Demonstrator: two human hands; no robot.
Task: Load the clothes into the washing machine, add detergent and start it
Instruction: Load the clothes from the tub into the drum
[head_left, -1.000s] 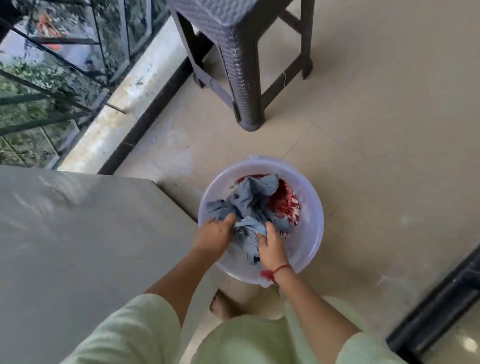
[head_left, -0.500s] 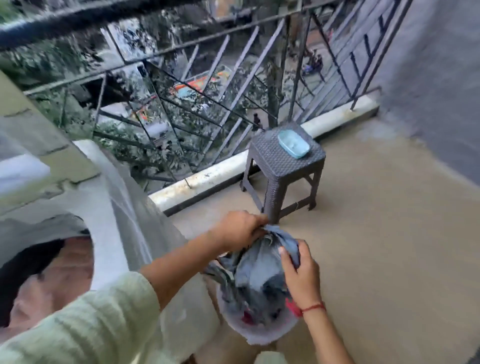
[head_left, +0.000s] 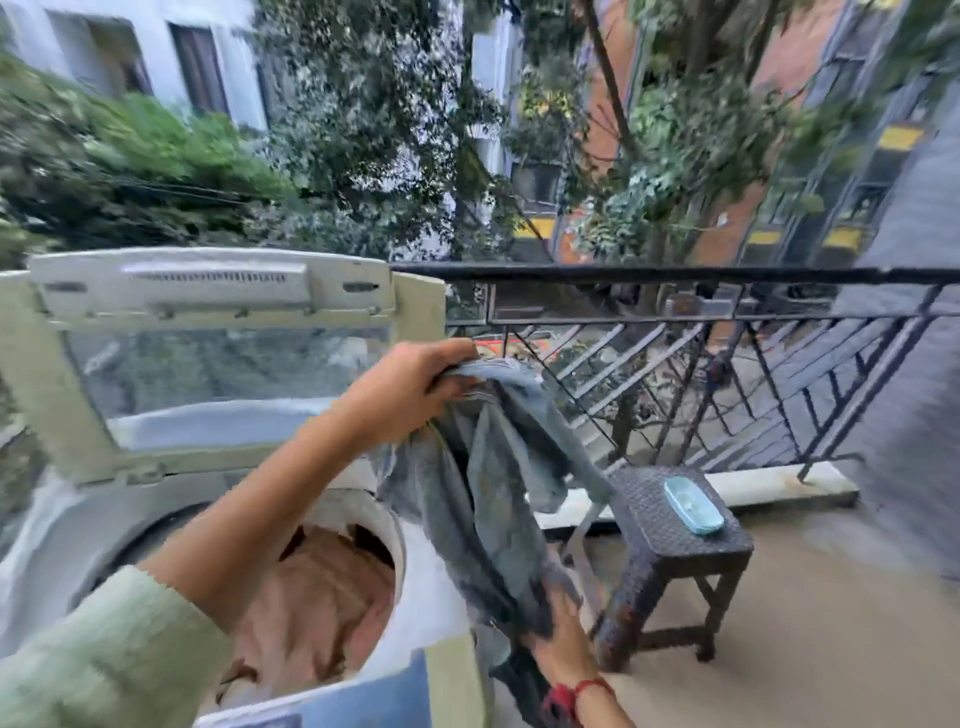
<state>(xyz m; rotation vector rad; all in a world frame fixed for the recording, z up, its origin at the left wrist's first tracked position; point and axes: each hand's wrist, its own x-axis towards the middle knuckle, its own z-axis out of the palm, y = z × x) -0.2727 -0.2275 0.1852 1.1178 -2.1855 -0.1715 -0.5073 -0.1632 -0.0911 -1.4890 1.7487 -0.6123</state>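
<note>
Left hand (head_left: 410, 389), right hand (head_left: 562, 642) on one grey garment (head_left: 493, 499); one washing machine (head_left: 434, 582)

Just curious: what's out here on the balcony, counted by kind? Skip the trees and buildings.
Washing machines: 1, the washing machine, lid up.
Laundry: 2, the grey-blue garment and the pinkish cloth in the drum, counted as one piece.
Stools: 1, the woven stool.
Dishes: 1, the light blue dish on it.
Hands: 2, left hand and right hand, both gripping the garment.
Total: 7
</note>
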